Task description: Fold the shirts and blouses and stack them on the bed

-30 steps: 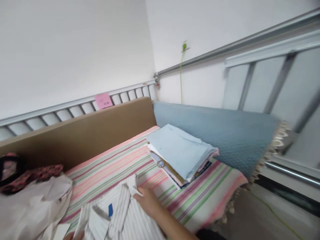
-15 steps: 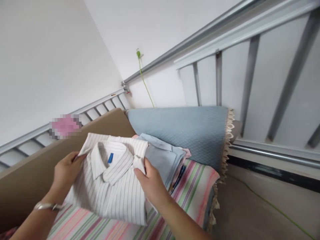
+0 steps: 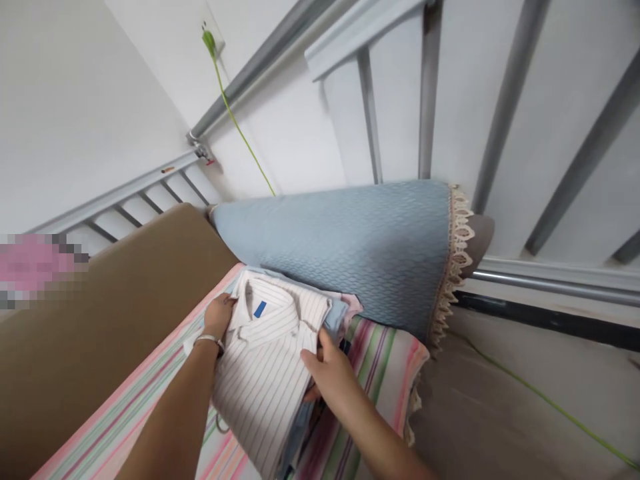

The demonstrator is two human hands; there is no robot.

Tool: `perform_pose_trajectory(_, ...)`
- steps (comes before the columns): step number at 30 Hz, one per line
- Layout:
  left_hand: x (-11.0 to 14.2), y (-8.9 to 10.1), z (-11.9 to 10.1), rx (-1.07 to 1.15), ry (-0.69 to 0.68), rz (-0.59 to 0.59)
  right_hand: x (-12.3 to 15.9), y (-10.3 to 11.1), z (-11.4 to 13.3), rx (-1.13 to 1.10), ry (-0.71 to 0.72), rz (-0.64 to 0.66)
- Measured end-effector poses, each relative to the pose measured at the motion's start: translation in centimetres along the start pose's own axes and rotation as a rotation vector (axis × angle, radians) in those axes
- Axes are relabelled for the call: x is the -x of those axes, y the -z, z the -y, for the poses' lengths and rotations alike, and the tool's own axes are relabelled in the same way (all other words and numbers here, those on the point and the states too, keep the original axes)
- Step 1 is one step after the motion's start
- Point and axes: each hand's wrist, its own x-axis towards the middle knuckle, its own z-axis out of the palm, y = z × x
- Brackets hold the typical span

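Note:
A folded white shirt with thin dark stripes [image 3: 265, 373] and a blue collar label lies on top of a stack of folded clothes [image 3: 340, 312] on the striped cover. My left hand [image 3: 219, 316] grips the shirt's left shoulder near the collar; a bracelet sits on that wrist. My right hand [image 3: 327, 373] holds the shirt's right edge, thumb on top and fingers curled under. Pale blue and pink folded pieces peek out beneath the shirt.
A striped pink-green cover [image 3: 385, 373] spreads over the seat. A blue quilted cushion [image 3: 350, 247] with a fringe leans at the back, a brown backrest [image 3: 100, 313] at left. Grey metal rails [image 3: 425, 87] and a green cable [image 3: 240, 127] line the white wall. Beige floor [image 3: 500, 413] lies right.
Both hands lifted the striped shirt from the cover and carried it right and forward onto the stack of folded clothes. The view swung right and down.

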Motion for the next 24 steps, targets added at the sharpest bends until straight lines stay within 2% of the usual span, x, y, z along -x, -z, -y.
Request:
perform_pose_trajectory(4,-0.4,2.8,0.3,-0.056,0.029,-0.043,-0.1,-0.9,0.0,-0.007,0.034,0.005)
perform_pose_trajectory(6,-0.4,3.6,0.1,-0.079,0.043,-0.069,-0.1,-1.2,0.0,0.003,0.055,-0.002)
perform_pose_trajectory(16,-0.5,4.9,-1.9,-0.131,0.024,-0.188,0.4,-1.0,0.2,0.086,0.035,-0.046)
perform_pose_trajectory(19,-0.8,4.7,-2.1,-0.127,0.025,-0.176,0.2,-1.2,0.0,0.108,0.025,-0.073)
perform_pose_trajectory(24,-0.1,3.0,-2.2,-0.083,0.06,-0.112,-0.3,-1.3,-0.3,0.08,-0.002,-0.078)
